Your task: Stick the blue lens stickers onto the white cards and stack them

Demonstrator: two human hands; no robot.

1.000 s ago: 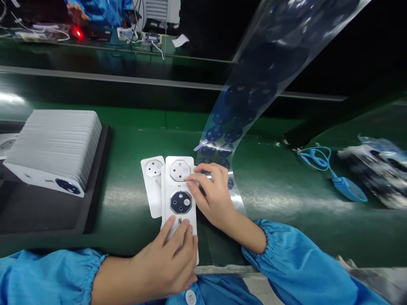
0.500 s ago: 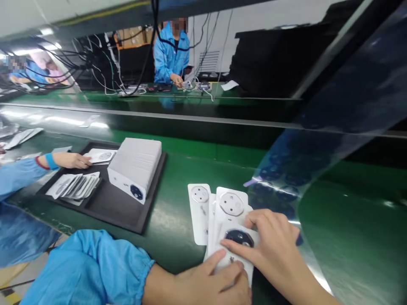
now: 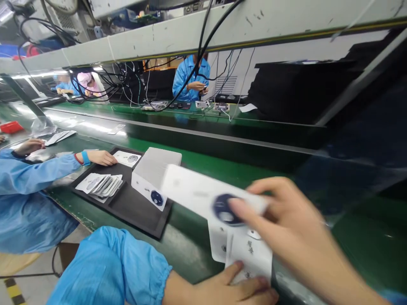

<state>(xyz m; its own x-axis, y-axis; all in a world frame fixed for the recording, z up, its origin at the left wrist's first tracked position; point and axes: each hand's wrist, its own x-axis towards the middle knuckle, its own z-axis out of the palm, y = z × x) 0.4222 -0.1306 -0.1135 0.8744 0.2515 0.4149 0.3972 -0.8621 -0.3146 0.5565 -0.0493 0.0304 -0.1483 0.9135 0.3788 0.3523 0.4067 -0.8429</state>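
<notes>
My right hand [image 3: 286, 224] pinches a white printed card [image 3: 193, 190] by its right end, thumb on top over a dark blue round part. The card is raised, tilted and slightly blurred. Below it, several similar white cards [image 3: 249, 258] lie overlapping on the green bench; the raised card hides part of them. My left hand [image 3: 225, 290] rests on these cards with its fingers spread. To the left, a tall stack of white cards [image 3: 144, 186] stands in a black tray [image 3: 136, 216], a dark round part showing on its front card.
A fanned pile of cards [image 3: 103, 184] lies in the tray's left part. A co-worker's hand [image 3: 103, 157] touches another card [image 3: 127, 159] at its back. A clear film sheet [image 3: 337, 190] hangs on the right. Black cables [image 3: 203, 38] dangle ahead.
My right hand has lifted the dark-ringed card off the pile and swung it left toward the tray. My left hand remains on the cards. The view has shifted.
</notes>
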